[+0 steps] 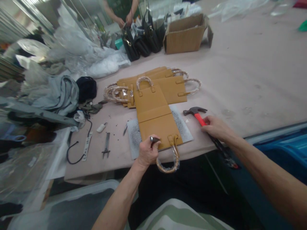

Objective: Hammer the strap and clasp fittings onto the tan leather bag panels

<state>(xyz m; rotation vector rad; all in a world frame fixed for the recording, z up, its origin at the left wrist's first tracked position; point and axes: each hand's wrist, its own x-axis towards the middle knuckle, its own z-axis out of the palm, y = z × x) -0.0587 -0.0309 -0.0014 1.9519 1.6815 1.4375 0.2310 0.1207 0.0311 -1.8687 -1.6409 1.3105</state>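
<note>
A tan bag panel (153, 105) lies flat in front of me, with a plastic-wrapped handle at each end. Under it is a speckled grey-white slab (183, 124). My left hand (149, 150) is closed round a metal punch (154, 139) at the panel's near edge, beside the near handle (168, 168). The punch's lower end is hidden by the fingers. To the right, my right hand (213, 127) grips a claw hammer (199, 118) by its red and black handle, its head over the table beside the slab.
More tan bag panels (172, 89) are stacked behind. A caliper-like metal tool (106, 145), a white ruler (86, 147) and a black cord lie left. Black handbags (141, 41) and a cardboard box (184, 36) stand at the back, where another person's hands (124, 20) touch a bag.
</note>
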